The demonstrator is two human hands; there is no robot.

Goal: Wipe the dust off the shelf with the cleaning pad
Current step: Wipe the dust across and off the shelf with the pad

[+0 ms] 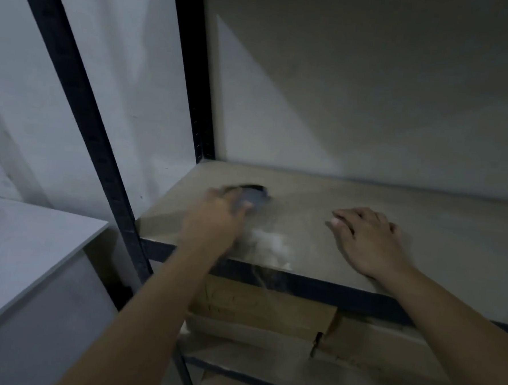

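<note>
The shelf [365, 196] is a pale brown board in a black metal frame, at the centre and right. My left hand [212, 219] grips a dark grey cleaning pad [254, 198] and holds it on the board near the left rear; both are blurred by motion. A whitish patch of dust [270, 247] lies on the board just right of my left wrist, near the front edge. My right hand [369, 238] rests flat on the board to the right, fingers spread, holding nothing.
A black upright post [82, 116] stands at the shelf's front left and another [195, 69] at the rear left. A white table [26, 247] sits to the left. Cardboard boxes [263, 309] fill the level below. The wall [371, 95] closes the back.
</note>
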